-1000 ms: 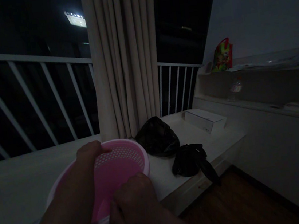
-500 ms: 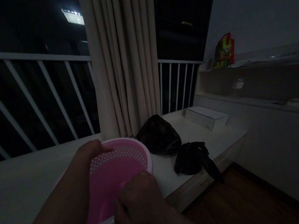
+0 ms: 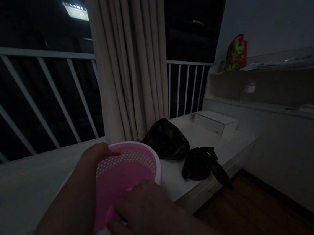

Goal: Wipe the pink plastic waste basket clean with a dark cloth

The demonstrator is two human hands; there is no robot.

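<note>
1. Head view, hands: the left hand [image 3: 100, 151] is closed over the far rim of a pink basket [image 3: 124, 175]. The right hand [image 3: 141, 208] is curled around its near rim; exactly what lies under those fingers is hidden.
2. Head view, basket: it is low and left of centre, over a pale ledge [image 3: 235, 138]; whether it rests there or is lifted I cannot tell. The left forearm crosses its left side and the right hand covers part of the near rim, so both block the inside.
3. Head view, nearby: a large black bag [image 3: 165, 139] is just beyond the basket's right side, with a smaller black bag [image 3: 199, 164] beside it, one end drooping over the ledge's edge. A white box [image 3: 215, 121] lies farther back.
4. Head view, behind: a beige curtain [image 3: 132, 59] hangs past the basket, a white railing [image 3: 47, 74] showing on both sides. To the right, a shelf [image 3: 297, 66] bears a red-and-green bag [image 3: 236, 53], with a clear bottle [image 3: 249, 89] below.
</note>
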